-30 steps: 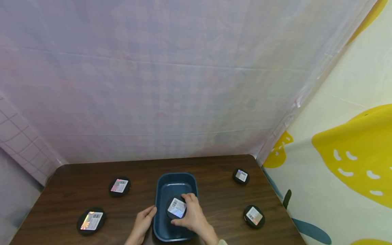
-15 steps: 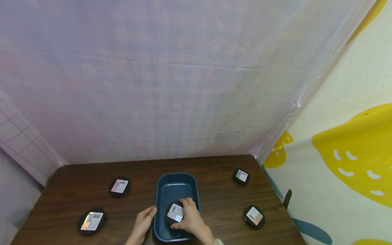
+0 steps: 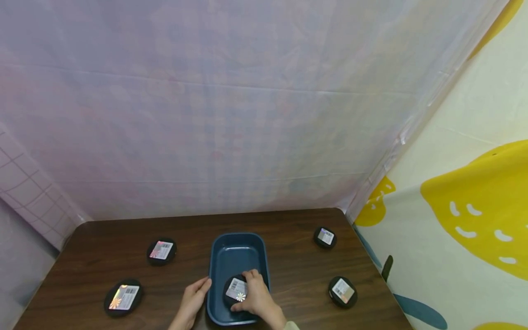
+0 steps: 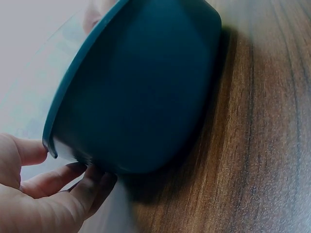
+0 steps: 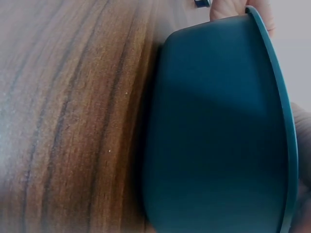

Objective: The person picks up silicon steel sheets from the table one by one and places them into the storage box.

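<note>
A deep blue rectangular dish [image 3: 239, 261] with rounded corners stands near the table's front edge. On its left side my left hand [image 3: 192, 298] pinches the rim; the left wrist view shows the thumb on the rim [image 4: 73, 73] and the fingers under it against the outer wall. Inside the dish, toward its near half, is a round black disc-shaped container [image 3: 236, 290] with a white barcode label and a shiny sticker on top. My right hand [image 3: 259, 298] reaches over the right rim and grips this disc, thumb at the near side and fingers at the far side.
Similar labelled black discs lie on the brown wooden table [image 3: 288, 293]: two at left, the far one [image 3: 161, 251] and the near one [image 3: 123, 298], and two at right, the far one [image 3: 325, 237] and the near one [image 3: 343, 292]. A pale curtain [image 3: 214, 137] hangs behind the table.
My right hand has moved the black disc slightly toward the near end of the dish and lower. The left hand stays on the rim, and the other discs have not moved.
</note>
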A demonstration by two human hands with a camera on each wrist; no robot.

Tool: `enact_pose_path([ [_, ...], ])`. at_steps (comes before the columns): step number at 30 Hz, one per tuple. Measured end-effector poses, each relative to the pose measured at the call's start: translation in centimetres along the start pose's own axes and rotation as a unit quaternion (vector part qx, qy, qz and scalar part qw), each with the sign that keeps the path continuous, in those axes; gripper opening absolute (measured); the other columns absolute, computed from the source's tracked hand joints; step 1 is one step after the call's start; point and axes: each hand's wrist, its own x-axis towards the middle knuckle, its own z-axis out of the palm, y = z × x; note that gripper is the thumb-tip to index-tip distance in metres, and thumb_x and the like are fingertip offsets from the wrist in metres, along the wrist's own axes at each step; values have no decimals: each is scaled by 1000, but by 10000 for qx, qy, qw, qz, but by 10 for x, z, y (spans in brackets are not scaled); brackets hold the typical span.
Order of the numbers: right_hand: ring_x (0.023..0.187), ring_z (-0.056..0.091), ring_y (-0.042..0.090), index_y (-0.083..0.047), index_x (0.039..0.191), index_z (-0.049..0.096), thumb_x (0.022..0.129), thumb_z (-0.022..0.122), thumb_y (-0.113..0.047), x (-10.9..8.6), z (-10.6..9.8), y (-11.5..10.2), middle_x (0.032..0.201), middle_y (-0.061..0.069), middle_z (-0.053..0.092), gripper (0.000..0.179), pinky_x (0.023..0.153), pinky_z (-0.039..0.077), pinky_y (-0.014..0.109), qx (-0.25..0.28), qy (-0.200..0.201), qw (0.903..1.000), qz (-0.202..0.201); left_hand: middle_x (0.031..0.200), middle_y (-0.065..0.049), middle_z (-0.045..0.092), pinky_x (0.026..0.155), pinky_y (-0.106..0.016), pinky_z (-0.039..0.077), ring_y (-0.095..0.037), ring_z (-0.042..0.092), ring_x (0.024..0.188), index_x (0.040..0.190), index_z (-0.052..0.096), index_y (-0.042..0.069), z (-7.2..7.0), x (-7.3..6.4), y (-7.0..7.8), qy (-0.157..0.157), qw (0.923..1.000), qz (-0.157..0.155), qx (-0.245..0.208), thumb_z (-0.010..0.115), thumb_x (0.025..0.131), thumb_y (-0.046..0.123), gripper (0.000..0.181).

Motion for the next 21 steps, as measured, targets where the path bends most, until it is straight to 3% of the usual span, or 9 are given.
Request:
enact_pose_path([
  [21, 85, 55, 18, -1, 110, 58, 42, 94, -30, 2, 3, -2, 96, 2, 52, 82, 75, 52, 28, -81, -241, 9996, 154, 129, -34, 46, 102, -55, 33, -47, 38, 124, 125, 45, -20, 0, 0, 2, -41, 10000, -40, 36, 46, 98, 17, 46],
])
